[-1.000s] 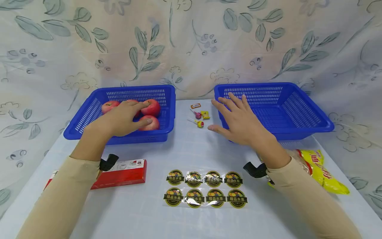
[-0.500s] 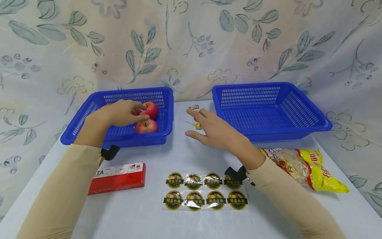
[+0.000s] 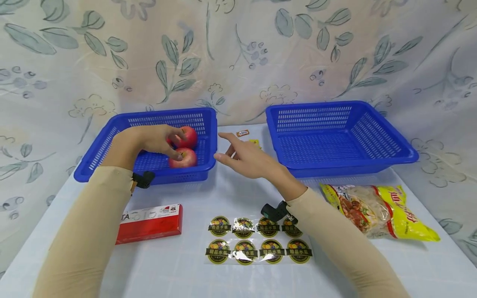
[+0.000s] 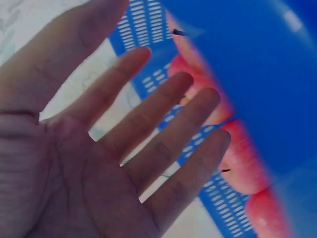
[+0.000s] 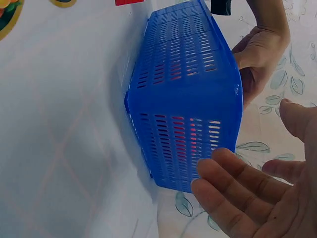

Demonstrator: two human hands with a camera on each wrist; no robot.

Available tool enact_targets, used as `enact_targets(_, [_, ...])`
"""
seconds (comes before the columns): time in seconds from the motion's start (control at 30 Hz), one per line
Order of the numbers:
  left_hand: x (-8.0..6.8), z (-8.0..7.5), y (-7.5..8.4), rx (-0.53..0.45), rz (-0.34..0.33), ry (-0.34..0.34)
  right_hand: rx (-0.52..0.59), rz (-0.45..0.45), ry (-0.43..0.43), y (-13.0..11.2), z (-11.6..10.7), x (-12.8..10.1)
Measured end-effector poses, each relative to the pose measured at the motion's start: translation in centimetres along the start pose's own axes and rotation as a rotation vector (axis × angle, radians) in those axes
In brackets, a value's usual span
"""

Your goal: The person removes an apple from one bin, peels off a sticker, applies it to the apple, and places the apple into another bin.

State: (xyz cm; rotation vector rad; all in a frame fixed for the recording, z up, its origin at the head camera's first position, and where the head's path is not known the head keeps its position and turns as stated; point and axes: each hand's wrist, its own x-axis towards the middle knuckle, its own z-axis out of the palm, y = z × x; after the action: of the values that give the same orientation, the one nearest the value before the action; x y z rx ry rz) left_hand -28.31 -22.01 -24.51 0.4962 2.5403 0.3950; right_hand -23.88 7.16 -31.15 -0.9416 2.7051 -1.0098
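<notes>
Now left hand [image 3: 149, 140] hovers flat over apples [image 3: 183, 157].

Third apple [image 3: 172, 140] mostly hidden behind left hand [image 3: 150, 140]; candies [image 3: 255, 143] partly hidden behind right hand [image 3: 247, 159].

Two blue baskets with slotted walls stand on the pale bluish-white worktop [image 3: 186, 265]: the left basket [image 3: 123, 124] holds red apples [image 3: 183, 158] with yellowish flecks, and the right basket [image 3: 387, 159] stands well apart to its right. Nearer than the left basket lies a red box [image 3: 150, 227] with a white top. Right of the box, a clear sheet [image 3: 257, 240] carries round black-and-gold stickers. A yellow-and-red packet [image 3: 387, 211] lies nearer than the right basket. Behind the baskets hangs a cream cloth [image 3: 238, 54] printed with grey-green leaves. Both sleeves are beige.
</notes>
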Motion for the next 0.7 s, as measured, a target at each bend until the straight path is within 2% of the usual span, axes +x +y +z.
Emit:
enact_targets(0.17, [0.4,0.1,-1.2,-0.075,0.018,-0.024,0.077,0.0,-0.008,0.1,0.8,0.8])
enact_targets(0.37, [0.6,0.6,-2.4,-0.125,-0.013,-0.051,0.137,-0.018,-0.03,0.5,2.1,1.5])
enact_targets(0.7, [1.1,-0.5,-1.7,-0.08,-0.046,-0.125,0.181,-0.044,0.008,0.5,2.1,1.5])
